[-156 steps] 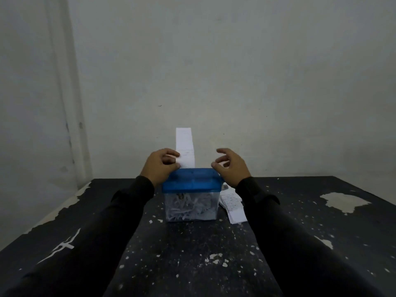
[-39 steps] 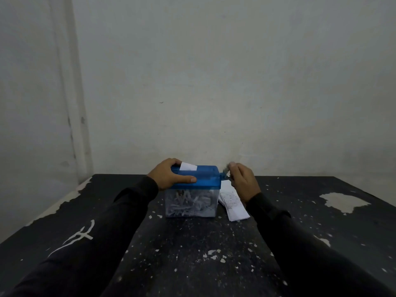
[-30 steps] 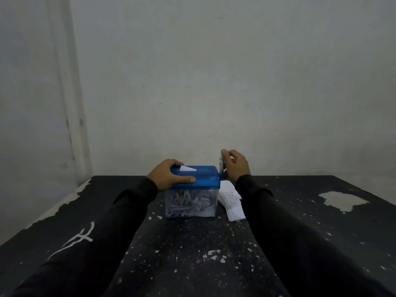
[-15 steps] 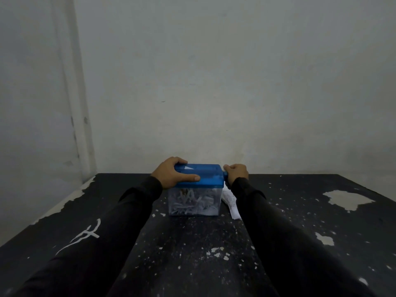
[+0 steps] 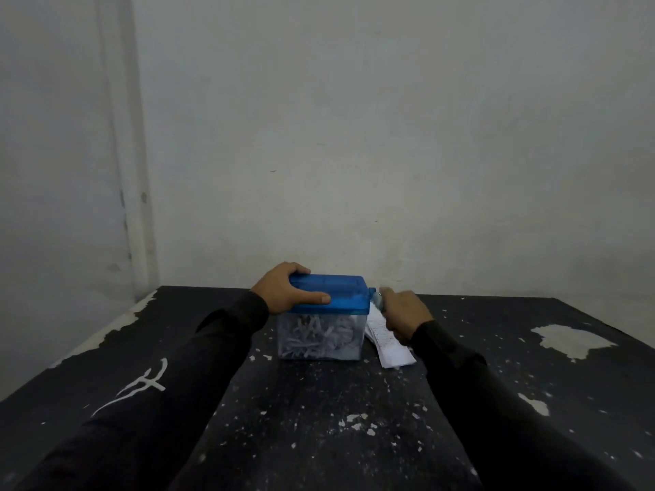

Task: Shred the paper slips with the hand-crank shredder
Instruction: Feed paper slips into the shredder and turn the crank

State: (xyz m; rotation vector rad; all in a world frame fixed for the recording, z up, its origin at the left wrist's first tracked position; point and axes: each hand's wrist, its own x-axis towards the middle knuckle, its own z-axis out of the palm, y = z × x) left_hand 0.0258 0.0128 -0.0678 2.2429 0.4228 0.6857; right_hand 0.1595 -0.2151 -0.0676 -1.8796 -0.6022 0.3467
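Shredder point(image 5: 324, 315) stands on the black table point(image 5: 319, 437), toward the far edge near the wall point(image 5: 354, 136), and consists of a blue top unit point(image 5: 333, 294) seated on a clear bin point(image 5: 320, 336) that holds a mass of white paper shreds point(image 5: 319, 338). Left hand point(image 5: 283, 294) grips the left end of the blue top unit, with the fingers curled over the far upper edge and the thumb point(image 5: 313, 297) pressed along the near face. Crank point(image 5: 376, 301) projects from the right side of the top unit; right hand point(image 5: 404, 313) is closed on it, fingers curled around the handle, though motion blur hides the exact finger placement. Paper slips point(image 5: 388, 343) lie flat on the table directly below the right hand, just beside the right wall of the bin, their near ends extending toward the person. Both forearms are covered by black sleeves point(image 5: 198, 366); the left one carries a white mark point(image 5: 140, 386). Table surface shows scattered white flecks and larger patches of worn paint point(image 5: 574, 340) well to the right of the crank grip.
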